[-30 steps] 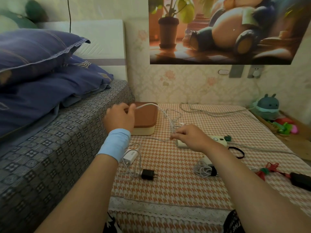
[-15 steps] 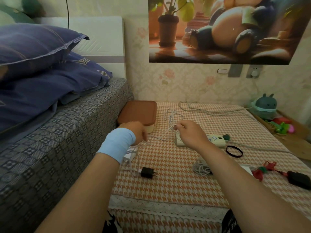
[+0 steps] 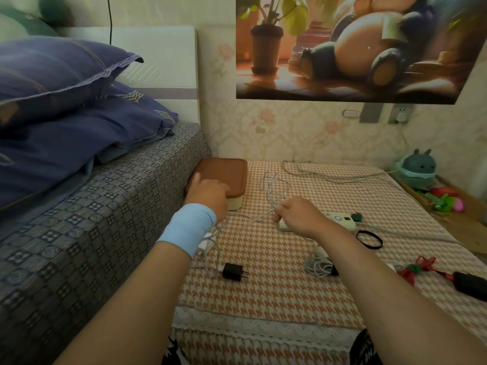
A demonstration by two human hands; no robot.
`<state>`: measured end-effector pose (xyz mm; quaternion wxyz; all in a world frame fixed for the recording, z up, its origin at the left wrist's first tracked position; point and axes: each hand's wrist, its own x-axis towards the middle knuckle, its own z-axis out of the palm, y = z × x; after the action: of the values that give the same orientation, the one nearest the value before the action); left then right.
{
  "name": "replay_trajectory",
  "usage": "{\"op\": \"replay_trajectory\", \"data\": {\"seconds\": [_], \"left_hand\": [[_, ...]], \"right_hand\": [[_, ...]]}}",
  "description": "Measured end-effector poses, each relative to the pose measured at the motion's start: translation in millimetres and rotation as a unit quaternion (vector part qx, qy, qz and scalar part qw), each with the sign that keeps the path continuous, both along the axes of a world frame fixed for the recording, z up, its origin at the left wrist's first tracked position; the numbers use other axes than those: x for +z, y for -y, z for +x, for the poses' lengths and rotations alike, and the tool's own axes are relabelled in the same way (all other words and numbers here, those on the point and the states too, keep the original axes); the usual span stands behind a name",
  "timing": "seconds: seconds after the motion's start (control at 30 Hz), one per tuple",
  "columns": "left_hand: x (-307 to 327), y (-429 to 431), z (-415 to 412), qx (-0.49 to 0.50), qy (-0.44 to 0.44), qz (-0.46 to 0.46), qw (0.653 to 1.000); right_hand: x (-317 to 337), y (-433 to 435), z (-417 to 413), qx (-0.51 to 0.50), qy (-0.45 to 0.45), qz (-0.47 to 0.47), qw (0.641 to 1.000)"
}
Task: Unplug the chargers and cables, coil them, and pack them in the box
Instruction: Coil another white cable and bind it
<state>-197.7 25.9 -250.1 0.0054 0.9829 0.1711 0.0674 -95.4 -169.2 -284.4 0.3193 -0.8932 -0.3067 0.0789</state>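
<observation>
A box with a brown lid (image 3: pixel 226 171) and a cream base sits against the bed at the table's far left. My left hand (image 3: pixel 208 196), wearing a blue wristband, hovers over the box's near edge, closed on a strand of the white cable (image 3: pixel 271 185). That strand runs right to my right hand (image 3: pixel 297 214), which pinches several loose loops of the cable above the white power strip (image 3: pixel 341 219). A white charger (image 3: pixel 205 245) lies under my left wrist. A black plug (image 3: pixel 233 271) lies in front of it.
A coiled white cable bundle (image 3: pixel 317 264) lies by my right forearm, near a black hair tie (image 3: pixel 369 239), a red-green tie (image 3: pixel 413 267) and a black adapter (image 3: pixel 471 284). A grey cord (image 3: pixel 329 176) crosses the back. The bed (image 3: pixel 92 219) borders the left; a plush toy (image 3: pixel 417 167) sits far right.
My left hand dropped from beside the box toward me along the cable, then went back over the box's near edge. My right hand stayed above the power strip, gathering loops.
</observation>
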Motion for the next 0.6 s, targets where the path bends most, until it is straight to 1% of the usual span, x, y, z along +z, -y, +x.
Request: {"op": "replay_trajectory", "data": {"seconds": [0.03,0.1,0.13,0.2,0.27,0.3,0.33,0.4,0.47,0.5,0.53,0.57,0.6], "left_hand": [[1,12,2,-0.030,0.026,-0.058,0.998],[0,32,4,-0.091,0.072,-0.201,0.973],[-3,41,6,-0.113,0.068,-0.243,0.961],[-10,51,8,-0.118,0.027,-0.273,0.954],[-10,51,9,-0.094,-0.009,-0.330,0.939],[-7,48,9,-0.079,-0.015,-0.346,0.935],[-2,43,9,-0.064,-0.015,-0.341,0.938],[5,31,6,-0.026,0.011,-0.333,0.943],[7,22,5,-0.011,0.085,-0.345,0.935],[6,20,4,-0.017,0.136,-0.342,0.930],[5,20,5,-0.022,0.197,-0.349,0.916],[6,19,6,-0.018,0.265,-0.374,0.889],[8,17,8,-0.007,0.331,-0.405,0.852]], "right_hand": [[1,-2,-2,0.008,0.001,0.007,1.000],[1,-7,-8,0.030,-0.013,0.034,0.999],[1,-9,-11,0.044,-0.026,0.055,0.997],[3,-12,-17,0.055,-0.047,0.106,0.992],[4,-9,-15,0.044,-0.072,0.152,0.985],[4,-6,-13,0.044,-0.087,0.160,0.982],[4,-1,-10,0.051,-0.093,0.152,0.983],[0,7,-3,0.072,-0.075,0.094,0.990],[-5,8,2,0.084,-0.064,0.066,0.992],[-7,7,4,0.083,-0.055,0.071,0.993],[-9,4,7,0.079,-0.041,0.077,0.993],[-12,2,10,0.078,-0.024,0.079,0.994],[-15,0,12,0.081,-0.010,0.074,0.994]]}}
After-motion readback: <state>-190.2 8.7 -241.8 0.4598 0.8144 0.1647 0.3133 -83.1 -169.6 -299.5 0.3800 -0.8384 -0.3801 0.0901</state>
